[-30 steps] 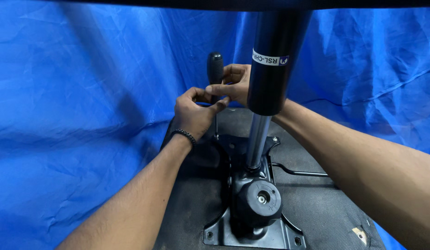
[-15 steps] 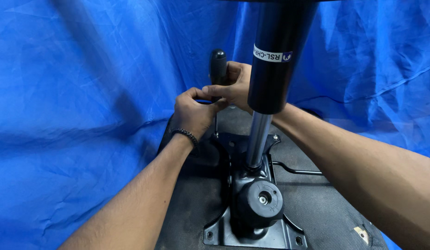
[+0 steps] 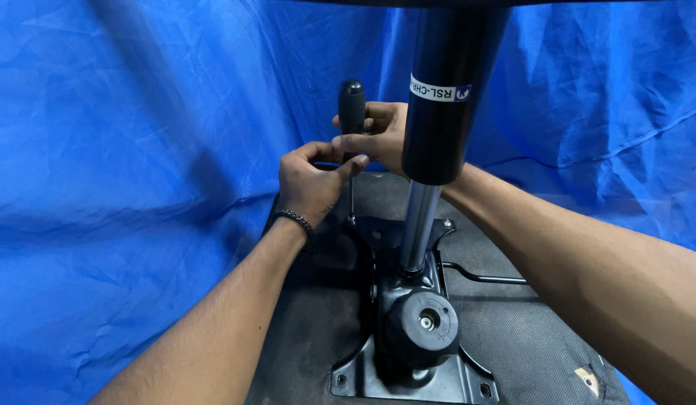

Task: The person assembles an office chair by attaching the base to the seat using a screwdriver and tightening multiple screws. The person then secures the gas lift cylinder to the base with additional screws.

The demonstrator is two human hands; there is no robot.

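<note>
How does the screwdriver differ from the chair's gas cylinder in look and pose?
The screwdriver is slim, with a black ribbed handle and thin shaft; the gas cylinder is far thicker, black above a shiny rod. The left hand and right hand grip the screwdriver; the cylinder is untouched. Both stand upright on the black metal plate.

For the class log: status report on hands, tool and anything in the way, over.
Both hands, left and right, on the screwdriver. Tip down at the mounting plate. Gas cylinder partly hides the right hand.
</note>
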